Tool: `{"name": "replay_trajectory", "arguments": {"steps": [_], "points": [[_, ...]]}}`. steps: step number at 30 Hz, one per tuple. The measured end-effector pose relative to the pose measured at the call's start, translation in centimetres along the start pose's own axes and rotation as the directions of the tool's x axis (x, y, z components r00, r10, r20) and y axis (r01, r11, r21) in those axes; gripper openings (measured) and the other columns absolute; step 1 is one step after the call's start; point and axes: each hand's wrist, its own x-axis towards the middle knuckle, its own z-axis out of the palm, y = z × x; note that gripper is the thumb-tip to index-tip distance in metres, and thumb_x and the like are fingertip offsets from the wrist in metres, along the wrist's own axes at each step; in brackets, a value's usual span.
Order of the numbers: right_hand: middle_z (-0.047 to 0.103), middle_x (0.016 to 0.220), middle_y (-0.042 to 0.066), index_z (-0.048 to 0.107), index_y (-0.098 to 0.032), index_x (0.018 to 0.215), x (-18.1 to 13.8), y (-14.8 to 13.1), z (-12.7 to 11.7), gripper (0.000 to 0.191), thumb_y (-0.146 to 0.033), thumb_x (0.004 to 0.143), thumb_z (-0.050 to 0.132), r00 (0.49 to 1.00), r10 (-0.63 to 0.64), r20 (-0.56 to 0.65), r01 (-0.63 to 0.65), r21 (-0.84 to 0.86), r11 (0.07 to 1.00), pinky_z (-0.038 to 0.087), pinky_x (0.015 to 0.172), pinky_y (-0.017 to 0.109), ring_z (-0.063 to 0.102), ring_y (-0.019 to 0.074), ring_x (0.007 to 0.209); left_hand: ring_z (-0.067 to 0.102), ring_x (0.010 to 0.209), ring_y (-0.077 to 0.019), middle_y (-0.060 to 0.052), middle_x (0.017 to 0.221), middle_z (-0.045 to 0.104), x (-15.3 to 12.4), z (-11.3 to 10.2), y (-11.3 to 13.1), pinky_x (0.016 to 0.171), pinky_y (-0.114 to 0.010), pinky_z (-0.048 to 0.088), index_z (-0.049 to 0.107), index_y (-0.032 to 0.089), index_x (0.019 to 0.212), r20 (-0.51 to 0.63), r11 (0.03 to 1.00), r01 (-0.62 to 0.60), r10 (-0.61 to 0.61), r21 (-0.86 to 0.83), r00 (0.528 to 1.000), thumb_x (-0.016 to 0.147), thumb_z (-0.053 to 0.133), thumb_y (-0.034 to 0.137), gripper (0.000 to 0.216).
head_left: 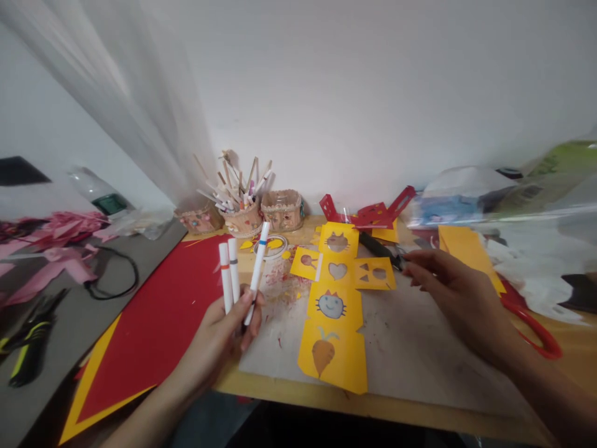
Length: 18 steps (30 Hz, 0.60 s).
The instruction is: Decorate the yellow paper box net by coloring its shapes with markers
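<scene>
Clasping three white markers (234,267), left grip (228,326) sits beside the yellow cutout (336,289); closure of right grip (459,292) unclear.

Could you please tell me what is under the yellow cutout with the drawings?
The yellow cutout appears to lie on the grey board, which shows on both sides of it. Anything directly beneath is covered and cannot be seen.

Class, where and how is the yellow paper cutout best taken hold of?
The yellow paper cutout is probably best pinched at the edge of its carrot end, from the person's side: it lies flat, that end is nearest, and red paper crowds the far end.
</scene>
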Motion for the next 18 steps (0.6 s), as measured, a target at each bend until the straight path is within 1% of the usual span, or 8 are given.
{"name": "replay_trajectory", "arguments": {"steps": [1, 3, 5, 6, 10, 14, 16, 18], "points": [[0.063, 0.068, 0.003, 0.063, -0.023, 0.083, 0.0, -0.7, 0.1, 0.02, -0.041, 0.079, 0.053, 0.999, 0.008, 0.048, -0.009, 0.038, 0.999, 0.045, 0.052, 0.03, 0.056, 0.017, 0.056, 0.029, 0.035, -0.0042, 0.006, 0.048, 0.046, 0.3, 0.3, 0.3, 0.037, -0.018, 0.019, 0.055, 0.015, 0.081, 0.023, 1.0, -0.007, 0.006, 0.019, 1.0, 0.078, 0.056, 0.051, 0.036], [0.059, 0.061, 0.002, 0.065, -0.022, 0.083, -0.1, -2.5, 0.4, 0.027, -0.045, 0.079, 0.052, 0.974, 0.026, 0.223, -0.064, 0.163, 0.985, 0.042, 0.046, 0.026, 0.051, 0.0138, 0.05, 0.025, 0.035, -0.0035, 0.007, 0.047, 0.043, 1.1, 1.1, 1.0, 0.037, -0.018, 0.016, 0.056, 0.014, 0.079, 0.103, 0.997, -0.041, 0.033, 0.072, 0.994, 0.076, 0.057, 0.052, 0.038], [0.056, 0.058, 0.0, 0.067, -0.021, 0.094, -0.2, -4.3, 1.0, 0.033, -0.047, 0.079, 0.053, 0.931, -0.001, 0.364, -0.108, 0.278, 0.954, 0.04, 0.042, 0.024, 0.048, 0.0119, 0.047, 0.026, 0.037, -0.0041, 0.007, 0.046, 0.04, 1.8, 2.2, 1.8, 0.038, -0.018, 0.015, 0.058, 0.014, 0.077, 0.17, 0.988, -0.114, 0.096, 0.102, 0.981, 0.076, 0.057, 0.05, 0.036], [0.054, 0.057, -0.001, 0.066, -0.021, 0.1, -0.2, -5.1, 1.3, 0.035, -0.047, 0.079, 0.053, 0.921, -0.016, 0.389, -0.119, 0.32, 0.94, 0.039, 0.043, 0.024, 0.046, 0.0112, 0.047, 0.026, 0.038, -0.0046, 0.007, 0.046, 0.038, 2.2, 2.8, 2.2, 0.039, -0.019, 0.016, 0.059, 0.014, 0.077, 0.194, 0.984, -0.142, 0.119, 0.11, 0.974, 0.077, 0.056, 0.049, 0.035], [0.045, 0.054, -0.005, 0.064, -0.021, 0.102, 0.0, -7.2, 2.7, 0.033, -0.044, 0.078, 0.057, 0.917, -0.066, 0.394, -0.158, 0.508, 0.847, 0.033, 0.042, 0.022, 0.039, 0.0082, 0.045, 0.03, 0.043, -0.0061, 0.006, 0.048, 0.039, 3.4, 4.7, 2.9, 0.04, -0.019, 0.018, 0.063, 0.015, 0.077, 0.286, 0.971, -0.179, 0.129, 0.157, 0.95, 0.078, 0.056, 0.042, 0.028], [0.048, 0.054, -0.004, 0.066, -0.018, 0.077, 0.4, -7.0, 3.5, 0.027, -0.044, 0.077, 0.061, 0.935, 0.013, 0.354, -0.235, 0.592, 0.771, 0.029, 0.04, 0.02, 0.039, 0.0071, 0.046, 0.027, 0.041, -0.0057, 0.006, 0.047, 0.038, 4.4, 5.1, 2.5, 0.04, -0.02, 0.017, 0.061, 0.015, 0.071, 0.41, 0.976, -0.115, 0.029, 0.187, 0.912, 0.081, 0.053, 0.04, 0.029], [0.053, 0.055, -0.002, 0.067, -0.017, 0.071, 0.8, -6.5, 3.5, 0.025, -0.042, 0.075, 0.064, 0.948, 0.067, 0.312, -0.256, 0.616, 0.745, 0.031, 0.041, 0.02, 0.043, 0.0073, 0.047, 0.026, 0.039, -0.0056, 0.007, 0.042, 0.035, 4.9, 4.8, 2.1, 0.041, -0.021, 0.017, 0.057, 0.015, 0.063, 0.412, 0.981, -0.103, 0.028, 0.162, 0.911, 0.083, 0.051, 0.042, 0.034], [0.058, 0.057, -0.001, 0.069, -0.018, 0.073, 1.2, -5.9, 3.2, 0.023, -0.041, 0.073, 0.066, 0.959, 0.123, 0.257, -0.267, 0.66, 0.702, 0.035, 0.042, 0.02, 0.046, 0.0082, 0.048, 0.028, 0.037, -0.0052, 0.006, 0.043, 0.04, 5.5, 4.4, 1.8, 0.04, -0.021, 0.019, 0.058, 0.014, 0.066, 0.368, 0.987, -0.101, 0.048, 0.126, 0.929, 0.083, 0.051, 0.042, 0.034]]}}
